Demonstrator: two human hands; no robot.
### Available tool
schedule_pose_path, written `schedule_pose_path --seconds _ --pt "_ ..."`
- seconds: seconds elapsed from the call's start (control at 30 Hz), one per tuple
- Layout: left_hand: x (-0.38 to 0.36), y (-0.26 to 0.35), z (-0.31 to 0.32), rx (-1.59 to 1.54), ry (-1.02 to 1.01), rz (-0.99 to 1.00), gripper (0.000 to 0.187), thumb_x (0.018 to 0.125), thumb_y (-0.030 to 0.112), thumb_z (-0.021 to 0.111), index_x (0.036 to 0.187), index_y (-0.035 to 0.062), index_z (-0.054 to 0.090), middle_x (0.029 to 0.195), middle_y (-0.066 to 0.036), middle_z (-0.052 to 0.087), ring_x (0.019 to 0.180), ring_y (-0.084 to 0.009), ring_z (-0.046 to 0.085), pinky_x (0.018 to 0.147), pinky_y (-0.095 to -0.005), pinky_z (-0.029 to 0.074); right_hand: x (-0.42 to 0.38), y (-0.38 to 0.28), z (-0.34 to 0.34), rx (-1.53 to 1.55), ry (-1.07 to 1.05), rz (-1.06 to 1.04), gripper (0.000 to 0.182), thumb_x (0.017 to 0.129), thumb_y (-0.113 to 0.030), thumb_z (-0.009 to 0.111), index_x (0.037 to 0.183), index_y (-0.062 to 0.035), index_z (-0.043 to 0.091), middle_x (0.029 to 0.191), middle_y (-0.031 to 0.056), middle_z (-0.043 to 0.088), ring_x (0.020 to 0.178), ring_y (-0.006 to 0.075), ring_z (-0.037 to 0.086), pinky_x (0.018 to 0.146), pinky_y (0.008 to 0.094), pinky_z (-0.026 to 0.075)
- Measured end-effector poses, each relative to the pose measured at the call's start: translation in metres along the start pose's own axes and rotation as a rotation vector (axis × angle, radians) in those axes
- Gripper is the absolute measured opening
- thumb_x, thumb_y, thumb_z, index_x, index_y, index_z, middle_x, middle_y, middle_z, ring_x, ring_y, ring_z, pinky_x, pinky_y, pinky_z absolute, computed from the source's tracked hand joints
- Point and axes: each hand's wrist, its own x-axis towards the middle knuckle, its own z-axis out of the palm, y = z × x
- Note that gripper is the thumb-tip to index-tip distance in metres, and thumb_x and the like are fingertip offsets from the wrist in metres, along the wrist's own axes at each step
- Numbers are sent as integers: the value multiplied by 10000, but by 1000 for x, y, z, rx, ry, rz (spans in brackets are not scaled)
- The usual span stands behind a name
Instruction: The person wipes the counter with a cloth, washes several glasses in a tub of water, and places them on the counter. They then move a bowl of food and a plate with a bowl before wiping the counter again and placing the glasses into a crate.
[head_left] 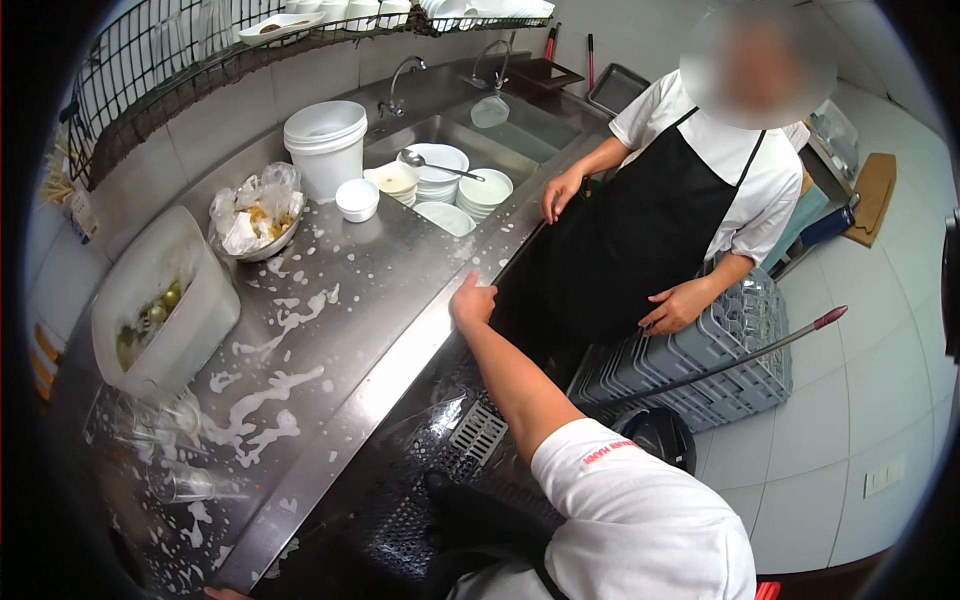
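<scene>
My right hand (472, 302) rests at the front edge of the steel counter (375, 330), a finger and the thumb apart, with nothing seen in it. Only a sliver of my left hand (228, 594) shows at the bottom edge, by the near corner of the counter; its fingers are mostly hidden. White foam lies in streaks over the steel. Beyond my right hand, the sink (455, 135) holds stacked white bowls (485, 190) and plates (440, 160), with a ladle (440, 165) lying across them. Clear glasses (195, 483) lie at the counter's near left.
A co-worker in a black apron (640, 230) stands across from me, both hands low. On the counter are a white bucket (325, 150), a bowl of scraps (262, 215) and a plastic bin (190, 310). Grey glass racks (700, 350), a pole (730, 350) and a floor drain (478, 435) lie right.
</scene>
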Motion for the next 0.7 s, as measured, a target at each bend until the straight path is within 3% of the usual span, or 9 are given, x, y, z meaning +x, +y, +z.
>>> schedule_pose_path --seconds 0.1,0.17,0.33,0.43,0.47,0.57,0.63,0.67,0.7 --pt "9 0 -9 -46 7 -54 638 984 170 477 1517 -62 213 1288 -352 539 978 -463 662 874 -645 476 -4 4 -3 -13 -10 -7 689 949 -558 488 1262 55 440 1185 301 624 1117 441 612 970 498 472" --pt "13 4 -11 -194 14 -190 642 985 170 476 1521 -61 209 1288 -353 538 979 -464 662 877 -645 476 -8 3 -7 -33 -27 -19 710 946 -574 482 1277 53 442 1196 298 622 1125 441 609 975 499 469" --pt "18 12 0 -1086 104 -798 1004 924 511 614 1546 -24 35 1518 -410 187 1418 -440 316 1064 -687 298 -48 26 -16 -84 -162 -52 776 951 -610 428 1273 94 494 1267 324 575 1192 457 560 1025 483 435" --pt "55 5 46 -710 92 -960 1358 711 811 631 1202 -378 196 1220 -460 496 1163 -506 557 958 -513 484 -106 54 -13 -63 -252 -70 842 951 -636 393 1302 123 486 1309 348 535 1256 461 508 1071 467 396" --pt "40 10 38 -780 168 -961 1279 670 771 711 1205 -309 281 1171 -473 502 1148 -534 553 963 -509 489 -129 65 -9 -47 -268 -80 848 942 -651 399 1318 106 472 1296 349 543 1246 467 514 1065 477 399" --pt "43 15 53 -830 175 -969 1273 634 726 774 1223 -290 283 1198 -472 489 1155 -542 542 981 -510 486 -203 107 -5 -46 -379 -129 887 921 -688 408 1348 89 451 1302 362 532 1258 471 506 1069 471 399" --pt "8 34 -18 -863 101 -941 1216 679 709 755 1208 -286 298 1213 -465 492 1159 -522 546 971 -475 502 -251 139 0 -35 -574 -105 917 908 -712 412 1357 86 449 1309 362 527 1267 472 497 1082 460 388" --pt "9 33 -12 -895 105 -939 1231 645 686 795 1232 -270 287 1226 -468 463 1171 -542 526 991 -510 481 -275 168 16 -110 -477 -285 893 905 -705 449 1214 130 521 1094 327 638 909 383 695 765 427 560" --pt "3 33 -23 -907 60 -907 1205 657 678 793 1223 -260 291 1221 -463 468 1180 -525 528 994 -509 477 -306 182 14 -140 -540 -292 896 889 -718 474 1186 125 537 1034 303 661 828 349 708 761 424 551"
